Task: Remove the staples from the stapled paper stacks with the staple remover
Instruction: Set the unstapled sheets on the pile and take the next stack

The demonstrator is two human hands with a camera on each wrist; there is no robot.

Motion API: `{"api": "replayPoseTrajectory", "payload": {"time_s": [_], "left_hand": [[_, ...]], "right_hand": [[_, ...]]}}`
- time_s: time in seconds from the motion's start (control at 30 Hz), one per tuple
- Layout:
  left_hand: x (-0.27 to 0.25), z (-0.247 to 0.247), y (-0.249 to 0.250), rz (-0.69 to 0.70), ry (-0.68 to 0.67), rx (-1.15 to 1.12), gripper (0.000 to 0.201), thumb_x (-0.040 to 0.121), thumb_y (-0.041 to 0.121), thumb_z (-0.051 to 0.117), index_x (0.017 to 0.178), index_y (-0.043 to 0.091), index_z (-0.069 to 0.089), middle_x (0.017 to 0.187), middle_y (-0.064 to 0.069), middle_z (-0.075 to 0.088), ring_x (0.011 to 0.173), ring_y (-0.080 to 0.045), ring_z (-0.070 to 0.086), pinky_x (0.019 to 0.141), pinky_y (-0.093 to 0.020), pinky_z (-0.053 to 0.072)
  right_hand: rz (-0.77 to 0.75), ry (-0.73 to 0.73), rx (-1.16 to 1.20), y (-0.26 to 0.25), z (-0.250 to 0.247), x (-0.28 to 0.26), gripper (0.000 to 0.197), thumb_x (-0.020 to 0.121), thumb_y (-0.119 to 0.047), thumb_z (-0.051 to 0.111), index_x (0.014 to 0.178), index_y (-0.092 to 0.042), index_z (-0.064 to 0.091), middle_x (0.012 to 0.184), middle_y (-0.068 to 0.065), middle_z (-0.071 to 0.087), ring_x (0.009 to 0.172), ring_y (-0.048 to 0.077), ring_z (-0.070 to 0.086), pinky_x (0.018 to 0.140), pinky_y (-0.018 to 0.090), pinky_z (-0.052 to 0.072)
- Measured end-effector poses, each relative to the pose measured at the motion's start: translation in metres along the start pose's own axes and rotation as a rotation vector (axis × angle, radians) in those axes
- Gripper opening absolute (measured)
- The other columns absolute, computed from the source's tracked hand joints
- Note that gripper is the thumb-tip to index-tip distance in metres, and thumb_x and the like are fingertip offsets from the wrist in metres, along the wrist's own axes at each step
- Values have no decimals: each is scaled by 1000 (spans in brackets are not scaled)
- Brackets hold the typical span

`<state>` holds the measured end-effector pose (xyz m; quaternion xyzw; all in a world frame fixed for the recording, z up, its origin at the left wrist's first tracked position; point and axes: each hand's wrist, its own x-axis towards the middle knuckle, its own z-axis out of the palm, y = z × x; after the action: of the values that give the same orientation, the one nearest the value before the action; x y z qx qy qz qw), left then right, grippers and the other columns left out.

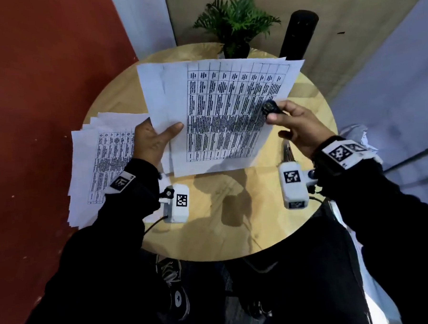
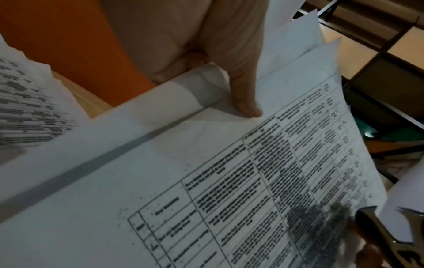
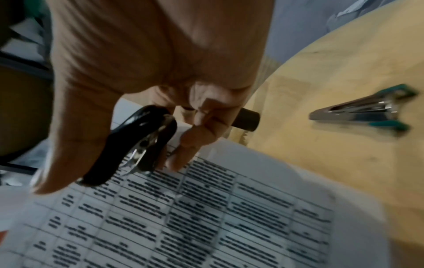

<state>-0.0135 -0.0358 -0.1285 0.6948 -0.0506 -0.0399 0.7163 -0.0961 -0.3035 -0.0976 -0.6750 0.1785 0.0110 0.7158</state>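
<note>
Now, left hand (image 1: 154, 137): I'm pinching the paper stack (image 1: 220, 112), thumb on top.
Right hand (image 1: 298, 127): I'm gripping the staple remover (image 1: 269, 107) against its edge, over the counter (image 1: 235, 210).

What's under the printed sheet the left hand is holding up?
Under the top sheet, more white sheets fan out at its left and far edges. The left hand holds them. The round table beneath is mostly covered; no staple visible.

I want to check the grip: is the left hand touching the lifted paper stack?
Touching. In the left wrist view the left hand's thumb presses on the paper stack; the head view shows the thumb on top too.
</note>
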Motion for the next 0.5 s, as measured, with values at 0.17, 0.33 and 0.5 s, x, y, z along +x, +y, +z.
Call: {"api": "replayPoseTrajectory", "payload": {"time_s": [0.17, 0.33, 0.5], "left_hand": [[0, -6, 7, 0, -48, 21, 25, 81, -4, 65, 91, 18, 65, 77, 18, 72, 77, -1, 68, 77, -20, 53], [2, -11, 14, -67, -96, -3, 23, 82, -4, 62, 96, 14, 64, 81, 13, 74, 81, -5, 69, 79, -22, 53], [1, -10, 34, -26, -83, -25, 26, 82, -7, 62, 100, 12, 62, 81, 14, 74, 80, -4, 69, 72, -19, 53]], "right_hand": [[-122, -122, -56, -41, 1, -7, 61, 27, -53, 87, 79, -30, 65, 81, -19, 66, 82, 1, 59, 59, 18, 36], [-165, -160, -37, -46, 6, -15, 59, 26, -55, 87, 77, -32, 67, 83, -16, 67, 83, 5, 60, 55, 14, 41], [-188, -121, 12, -45, 5, -22, 74, 23, -55, 89, 85, -23, 63, 84, -9, 67, 78, 4, 61, 55, 11, 46]]}}
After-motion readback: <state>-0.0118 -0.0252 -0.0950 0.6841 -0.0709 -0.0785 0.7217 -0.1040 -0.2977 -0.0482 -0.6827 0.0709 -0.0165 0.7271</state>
